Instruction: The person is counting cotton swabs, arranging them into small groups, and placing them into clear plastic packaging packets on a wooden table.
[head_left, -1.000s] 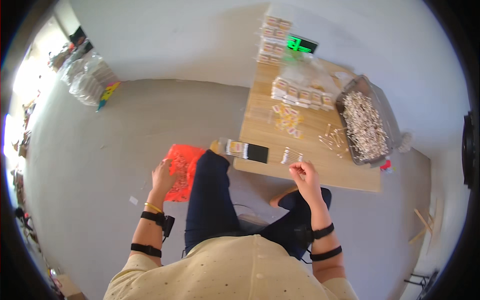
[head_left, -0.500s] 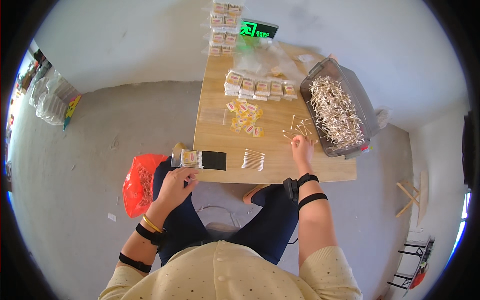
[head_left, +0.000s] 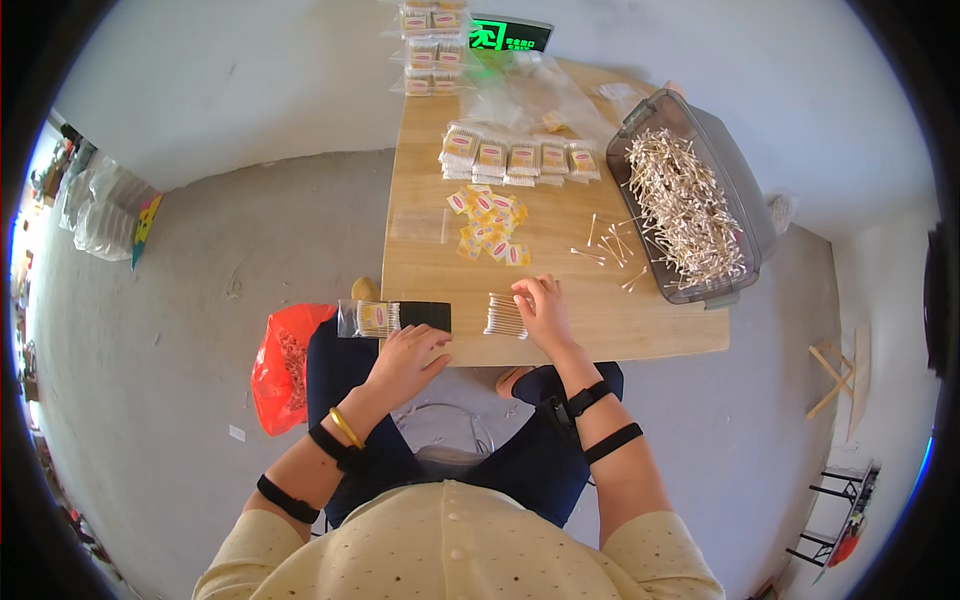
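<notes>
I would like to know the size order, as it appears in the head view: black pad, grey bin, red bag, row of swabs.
Grey bin
Red bag
Black pad and row of swabs: too alike to rank

This looks like a small packing workroom, plainly fitted out. The pale desk (head_left: pixel 600 325) carries goods in bulk: a grey tub (head_left: pixel 712 290) on the right is heaped with loose cotton swabs (head_left: pixel 685 205), matching swab packets (head_left: pixel 522 158) line the far part, and yellow cards (head_left: pixel 490 230) lie scattered before them. Bagged packets (head_left: pixel 432 52) are stacked at the far left corner. A green running-figure sign (head_left: pixel 510 35), as in public or work buildings, glows behind. Bare grey floor (head_left: pixel 230 350), blank pale walls (head_left: pixel 270 80) and plastic-wrapped bundles (head_left: pixel 105 215) at far left suit a workspace.
</notes>
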